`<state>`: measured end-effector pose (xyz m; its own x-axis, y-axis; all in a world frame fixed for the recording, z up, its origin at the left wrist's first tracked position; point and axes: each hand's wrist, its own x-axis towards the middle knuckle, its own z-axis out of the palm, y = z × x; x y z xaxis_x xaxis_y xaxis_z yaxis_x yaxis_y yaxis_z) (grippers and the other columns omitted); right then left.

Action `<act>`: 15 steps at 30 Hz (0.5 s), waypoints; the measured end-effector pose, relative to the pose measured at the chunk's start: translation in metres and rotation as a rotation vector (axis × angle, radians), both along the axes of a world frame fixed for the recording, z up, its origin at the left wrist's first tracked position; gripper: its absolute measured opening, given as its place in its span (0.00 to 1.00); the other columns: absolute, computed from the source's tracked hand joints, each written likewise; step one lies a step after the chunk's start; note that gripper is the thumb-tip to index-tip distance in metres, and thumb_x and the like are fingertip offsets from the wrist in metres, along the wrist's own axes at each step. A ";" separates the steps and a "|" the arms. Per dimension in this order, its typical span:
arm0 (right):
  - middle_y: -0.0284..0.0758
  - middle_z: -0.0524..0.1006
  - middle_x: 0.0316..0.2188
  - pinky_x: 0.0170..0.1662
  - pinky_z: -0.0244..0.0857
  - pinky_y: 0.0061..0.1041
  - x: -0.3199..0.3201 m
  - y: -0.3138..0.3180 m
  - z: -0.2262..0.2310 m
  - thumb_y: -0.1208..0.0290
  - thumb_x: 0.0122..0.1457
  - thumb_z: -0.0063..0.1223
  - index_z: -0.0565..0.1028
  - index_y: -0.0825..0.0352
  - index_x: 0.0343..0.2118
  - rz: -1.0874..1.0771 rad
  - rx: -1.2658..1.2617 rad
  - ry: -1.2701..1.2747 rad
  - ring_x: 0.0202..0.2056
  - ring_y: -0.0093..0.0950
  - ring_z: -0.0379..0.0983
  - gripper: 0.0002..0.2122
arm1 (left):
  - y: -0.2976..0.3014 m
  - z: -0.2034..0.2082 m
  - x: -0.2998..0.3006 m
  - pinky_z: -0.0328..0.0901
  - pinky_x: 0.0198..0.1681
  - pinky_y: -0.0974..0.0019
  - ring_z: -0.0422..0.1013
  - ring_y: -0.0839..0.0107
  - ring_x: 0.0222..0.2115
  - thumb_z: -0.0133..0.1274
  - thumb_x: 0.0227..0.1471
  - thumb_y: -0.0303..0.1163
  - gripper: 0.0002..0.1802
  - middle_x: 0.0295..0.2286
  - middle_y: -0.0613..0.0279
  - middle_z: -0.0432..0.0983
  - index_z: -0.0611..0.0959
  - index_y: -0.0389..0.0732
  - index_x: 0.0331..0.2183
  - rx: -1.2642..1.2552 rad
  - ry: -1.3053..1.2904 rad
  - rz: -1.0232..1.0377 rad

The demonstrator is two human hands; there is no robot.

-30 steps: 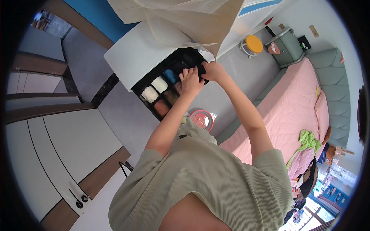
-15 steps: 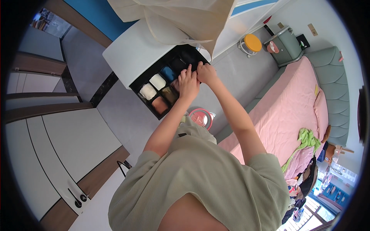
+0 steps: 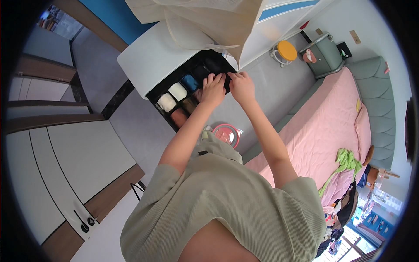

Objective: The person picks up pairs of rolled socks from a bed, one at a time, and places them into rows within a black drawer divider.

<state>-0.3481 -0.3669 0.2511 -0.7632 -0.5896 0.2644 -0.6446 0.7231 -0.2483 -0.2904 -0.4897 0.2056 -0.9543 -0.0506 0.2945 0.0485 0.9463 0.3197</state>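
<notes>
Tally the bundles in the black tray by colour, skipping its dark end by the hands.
White bundles: 2
Blue bundle: 1
Reddish bundle: 1
Brown bundle: 1
Mauve bundle, partly behind the left hand: 1
Total: 6

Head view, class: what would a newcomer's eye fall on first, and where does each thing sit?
First, the left hand and right hand, close together at the right end of a black divided organizer, upper centre. Next, the large pink bedspread on the right, with a bright green cloth lying on it. Then the yellow-topped stool, upper right.
</notes>
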 end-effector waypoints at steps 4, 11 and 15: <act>0.31 0.77 0.31 0.38 0.63 0.29 0.001 0.011 -0.019 0.73 0.45 0.49 0.76 0.64 0.37 0.004 0.056 0.075 0.39 0.30 0.67 0.13 | 0.005 0.008 0.004 0.55 0.46 0.60 0.60 0.63 0.44 0.51 0.41 0.31 0.26 0.44 0.64 0.68 0.72 0.41 0.47 0.015 0.044 0.084; 0.30 0.75 0.25 0.41 0.55 0.32 0.003 -0.002 -0.030 0.67 0.45 0.49 0.76 0.63 0.33 -0.121 0.127 0.193 0.40 0.32 0.63 0.12 | 0.007 0.031 0.044 0.56 0.44 0.60 0.62 0.62 0.43 0.52 0.41 0.30 0.24 0.40 0.64 0.70 0.74 0.45 0.44 0.104 0.124 0.208; 0.29 0.75 0.26 0.43 0.53 0.32 0.007 -0.006 -0.025 0.67 0.45 0.49 0.77 0.61 0.36 -0.135 0.025 0.158 0.40 0.32 0.62 0.14 | 0.000 0.041 0.067 0.59 0.43 0.59 0.65 0.60 0.39 0.50 0.42 0.27 0.20 0.36 0.63 0.72 0.74 0.45 0.42 0.219 0.083 0.222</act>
